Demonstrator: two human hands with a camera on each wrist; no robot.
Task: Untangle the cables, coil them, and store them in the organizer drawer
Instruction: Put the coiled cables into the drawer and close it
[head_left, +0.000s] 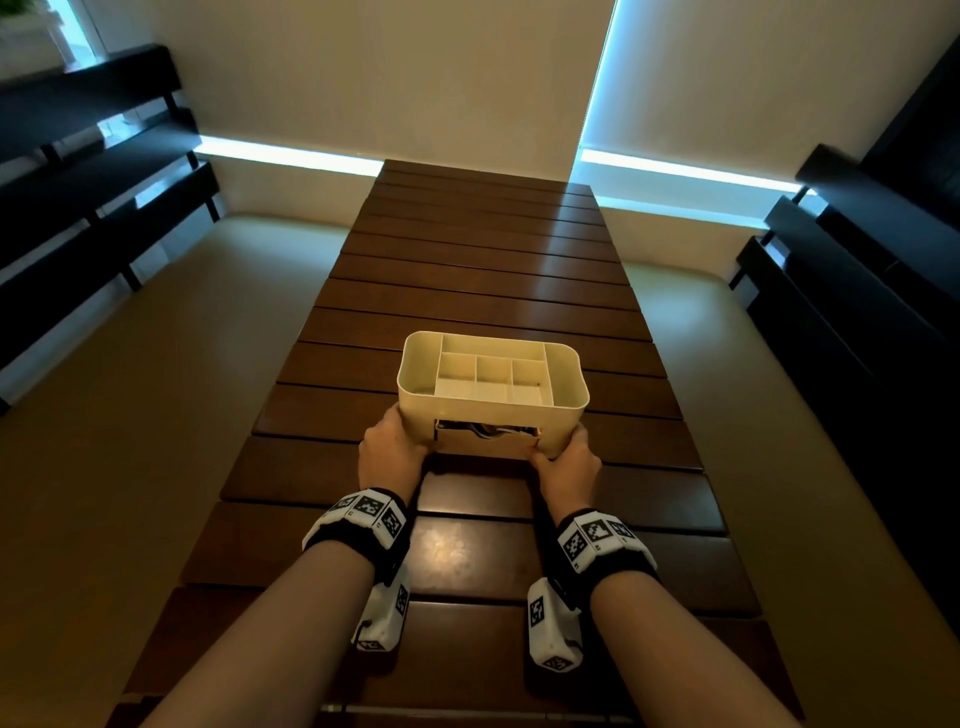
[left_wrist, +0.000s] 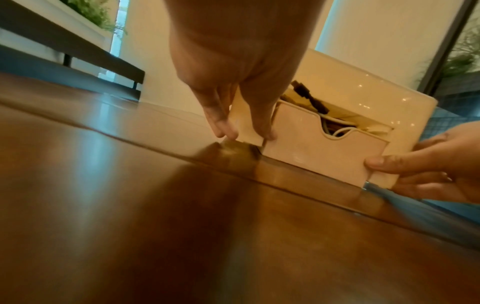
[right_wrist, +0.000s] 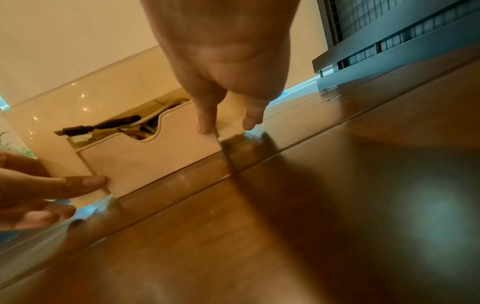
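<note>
cream organizer drawer (head_left: 488, 446), front nearside, long axis crosswise

A long bench (head_left: 483, 249) of dark, glossy wooden slats runs away toward a pale wall (head_left: 363, 78). Bright bluish strips of light (head_left: 291, 156) show along the wall's lower edge. Dark shelving stands on the left (head_left: 78, 208) and on the right (head_left: 857, 270), with beige floor (head_left: 130, 389) on both sides of the bench. The left wrist view shows a green plant (left_wrist: 96, 12) above the left shelving.
</note>
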